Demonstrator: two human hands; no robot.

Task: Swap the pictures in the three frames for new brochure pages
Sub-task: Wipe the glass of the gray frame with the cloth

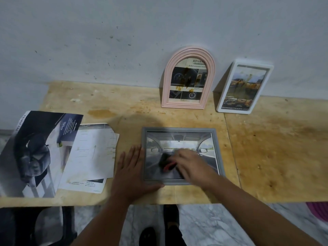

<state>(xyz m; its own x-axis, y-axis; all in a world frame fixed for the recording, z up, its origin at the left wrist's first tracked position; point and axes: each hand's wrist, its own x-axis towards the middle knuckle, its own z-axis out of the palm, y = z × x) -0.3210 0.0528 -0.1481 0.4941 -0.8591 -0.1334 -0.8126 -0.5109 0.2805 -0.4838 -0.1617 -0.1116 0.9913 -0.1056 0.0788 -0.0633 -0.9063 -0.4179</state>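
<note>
A grey rectangular frame (218, 150) lies flat on the wooden table (266, 148), showing a car-interior picture. My left hand (132, 173) lies flat with straight fingers on the table and presses the frame's left edge and bottom left corner. My right hand (192, 165) is over the picture and grips a small dark thing with a red part (167, 163), blurred. A pink arched frame (188, 78) and a white rectangular frame (245, 87) lean upright against the wall, each holding a stained brochure page.
Loose brochure pages lie at the left: a large dark one (33, 153) and a white one (90, 157) overlapping it. The table's front edge runs below my wrists, with a marble floor, a dark chair (35, 226) and my feet beneath.
</note>
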